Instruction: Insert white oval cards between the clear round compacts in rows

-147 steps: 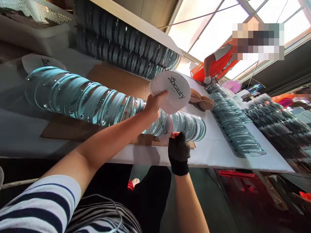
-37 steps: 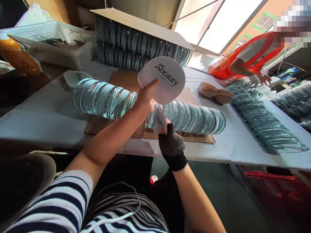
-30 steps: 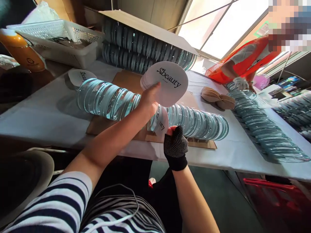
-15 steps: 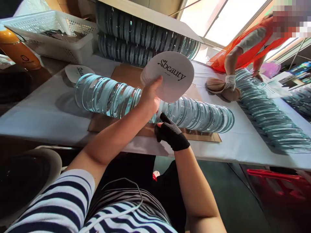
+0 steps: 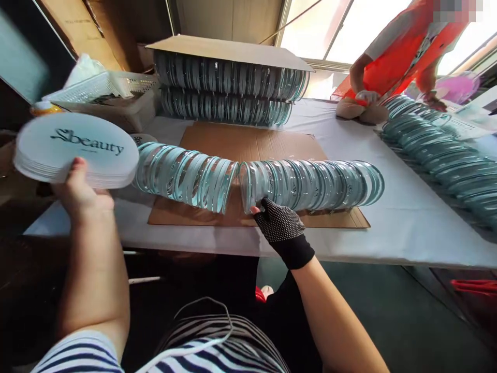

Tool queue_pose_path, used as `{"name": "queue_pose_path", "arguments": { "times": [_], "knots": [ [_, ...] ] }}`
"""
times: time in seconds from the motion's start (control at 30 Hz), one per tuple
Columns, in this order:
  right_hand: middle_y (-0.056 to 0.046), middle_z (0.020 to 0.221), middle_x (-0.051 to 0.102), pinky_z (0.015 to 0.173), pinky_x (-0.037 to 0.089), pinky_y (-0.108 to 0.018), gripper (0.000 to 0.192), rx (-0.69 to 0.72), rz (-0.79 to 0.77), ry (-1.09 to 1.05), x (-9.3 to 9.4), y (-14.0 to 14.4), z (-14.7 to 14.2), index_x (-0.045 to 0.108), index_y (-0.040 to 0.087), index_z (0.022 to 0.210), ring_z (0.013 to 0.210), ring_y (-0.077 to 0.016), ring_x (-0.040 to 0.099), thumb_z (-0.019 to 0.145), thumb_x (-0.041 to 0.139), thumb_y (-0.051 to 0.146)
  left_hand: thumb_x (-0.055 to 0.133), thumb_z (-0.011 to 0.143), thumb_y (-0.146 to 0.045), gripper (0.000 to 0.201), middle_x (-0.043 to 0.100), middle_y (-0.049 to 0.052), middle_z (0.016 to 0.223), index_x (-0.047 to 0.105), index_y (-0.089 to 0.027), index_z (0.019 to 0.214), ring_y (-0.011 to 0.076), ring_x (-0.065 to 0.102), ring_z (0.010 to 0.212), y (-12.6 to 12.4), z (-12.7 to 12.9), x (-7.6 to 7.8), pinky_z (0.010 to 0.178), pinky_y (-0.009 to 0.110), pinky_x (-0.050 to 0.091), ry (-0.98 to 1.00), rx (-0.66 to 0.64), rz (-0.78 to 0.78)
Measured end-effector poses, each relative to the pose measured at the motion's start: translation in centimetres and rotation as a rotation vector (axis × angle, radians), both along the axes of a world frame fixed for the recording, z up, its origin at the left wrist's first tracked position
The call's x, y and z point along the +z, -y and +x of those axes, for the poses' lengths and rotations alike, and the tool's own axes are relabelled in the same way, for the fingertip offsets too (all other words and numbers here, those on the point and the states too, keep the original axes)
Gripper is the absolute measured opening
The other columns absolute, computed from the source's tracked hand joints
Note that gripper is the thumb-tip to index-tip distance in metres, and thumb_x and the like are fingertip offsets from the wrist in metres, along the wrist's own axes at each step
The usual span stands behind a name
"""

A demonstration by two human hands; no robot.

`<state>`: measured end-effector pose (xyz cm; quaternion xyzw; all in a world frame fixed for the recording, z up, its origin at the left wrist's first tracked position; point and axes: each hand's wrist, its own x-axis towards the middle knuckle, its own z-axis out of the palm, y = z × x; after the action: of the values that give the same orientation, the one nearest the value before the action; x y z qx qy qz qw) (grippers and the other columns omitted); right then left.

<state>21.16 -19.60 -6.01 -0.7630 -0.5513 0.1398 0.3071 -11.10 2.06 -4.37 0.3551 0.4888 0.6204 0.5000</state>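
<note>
My left hand (image 5: 83, 191), bare and blurred, grips a stack of white oval cards (image 5: 89, 145) printed "Sbeauty", thumb on top. The stack is at the left, above the table's left end. My right hand (image 5: 284, 230) wears a black fingerless glove with pale dots. Its curled fingers and thumb pinch the lower front edge of a row of clear rounded plastic cases (image 5: 310, 181). Another row of clear cases (image 5: 182, 173) leans to the left, with a narrow gap between the two rows. Both rows stand on a cardboard sheet (image 5: 236, 217).
Two stacked tiers of clear cases (image 5: 225, 106) stand behind, under a cardboard sheet (image 5: 233, 52). A white basket (image 5: 128, 114) sits at the back left. At the right, a co-worker in an orange vest (image 5: 399, 62) handles beige pads (image 5: 361, 111) beside another long row of cases (image 5: 438, 150).
My left hand has carried the card stack from above the middle of the row to the far left. A gap has opened in the row beside my right hand. The view has shifted.
</note>
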Motion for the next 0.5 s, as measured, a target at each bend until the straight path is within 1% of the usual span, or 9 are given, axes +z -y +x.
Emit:
{"name": "queue_pose_path", "arguments": {
  "times": [0.03,0.07,0.1,0.17,0.23,0.27,0.33,0.4,0.5],
  "knots": [
    [-0.005,0.073,0.066,0.058,0.041,-0.025,0.035,0.022,-0.036,-0.154,0.0,0.0,-0.3,0.058,0.019,0.110,0.062,-0.0162,0.060,0.088,0.054,0.045,0.066,0.072,-0.046,0.058,0.052,-0.030,0.136,0.051,-0.047,0.128,0.0150,0.037,0.142,0.1,0.0,-0.9,0.120,0.037,0.033,0.058,-0.006,0.143],
    [-0.003,0.073,0.067,0.054,0.041,-0.025,0.046,0.069,-0.071,-0.379,0.1,-0.1,-0.5,0.052,0.020,0.122,0.056,-0.0146,0.057,0.086,0.055,0.048,0.071,0.068,-0.043,0.056,0.058,-0.019,0.136,0.059,-0.035,0.122,0.0198,0.042,0.139,0.3,0.2,-1.6,0.117,0.043,0.036,0.128,-0.003,0.282],
    [-0.002,0.074,0.067,0.051,0.041,-0.024,0.055,0.121,-0.091,-0.633,0.1,-0.3,-0.7,0.046,0.020,0.129,0.050,-0.0127,0.053,0.085,0.055,0.052,0.075,0.066,-0.042,0.052,0.061,-0.011,0.135,0.064,-0.028,0.115,0.0229,0.044,0.138,0.6,0.5,-2.2,0.116,0.046,0.037,0.183,-0.046,0.333],
    [0.002,0.073,0.064,0.047,0.043,-0.023,0.063,0.189,-0.075,-1.078,0.0,-0.7,-0.6,0.038,0.023,0.136,0.044,-0.0097,0.046,0.085,0.053,0.056,0.078,0.067,-0.043,0.045,0.064,-0.005,0.133,0.068,-0.025,0.107,0.0252,0.045,0.138,1.3,1.2,-2.9,0.117,0.051,0.034,0.232,-0.150,0.231],
    [0.007,0.065,0.056,0.047,0.045,-0.023,0.062,0.176,-0.006,-1.288,-0.1,-1.0,0.1,0.039,0.026,0.137,0.043,-0.0081,0.043,0.084,0.056,0.053,0.079,0.068,-0.041,0.040,0.064,-0.006,0.132,0.069,-0.026,0.104,0.0248,0.043,0.139,2.2,1.6,-3.2,0.119,0.053,0.028,0.248,-0.155,0.122],
    [0.009,0.059,0.050,0.047,0.045,-0.022,0.062,0.158,0.023,-1.305,-0.1,-1.1,0.6,0.040,0.026,0.137,0.042,-0.0079,0.041,0.083,0.058,0.050,0.079,0.069,-0.039,0.038,0.063,-0.007,0.133,0.069,-0.028,0.104,0.0243,0.042,0.139,2.7,1.6,-3.3,0.119,0.054,0.025,0.246,-0.160,0.095],
    [0.010,0.052,0.043,0.046,0.044,-0.022,0.055,0.134,0.042,-1.213,-0.1,-1.0,1.8,0.050,0.022,0.129,0.042,-0.0082,0.041,0.082,0.061,0.048,0.077,0.071,-0.038,0.034,0.061,-0.009,0.135,0.070,-0.032,0.104,0.0234,0.040,0.141,3.6,1.5,-3.3,0.120,0.056,0.022,0.229,-0.190,0.089],
    [0.008,0.048,0.044,0.044,0.039,-0.021,0.044,0.104,0.024,-1.005,-0.1,-0.9,3.0,0.060,0.015,0.109,0.042,-0.0091,0.043,0.084,0.057,0.052,0.075,0.073,-0.039,0.030,0.060,-0.013,0.136,0.070,-0.035,0.103,0.0229,0.039,0.142,4.2,1.5,-3.2,0.121,0.056,0.021,0.208,-0.219,0.094],
    [0.003,0.049,0.050,0.042,0.032,-0.021,0.042,0.066,-0.036,-0.570,0.2,-0.8,4.1,0.060,0.016,0.081,0.042,-0.0099,0.046,0.087,0.051,0.056,0.075,0.073,-0.039,0.024,0.061,-0.018,0.133,0.071,-0.039,0.096,0.0212,0.040,0.141,4.5,1.9,-3.2,0.121,0.053,0.023,0.202,-0.218,0.084]
  ]
}}
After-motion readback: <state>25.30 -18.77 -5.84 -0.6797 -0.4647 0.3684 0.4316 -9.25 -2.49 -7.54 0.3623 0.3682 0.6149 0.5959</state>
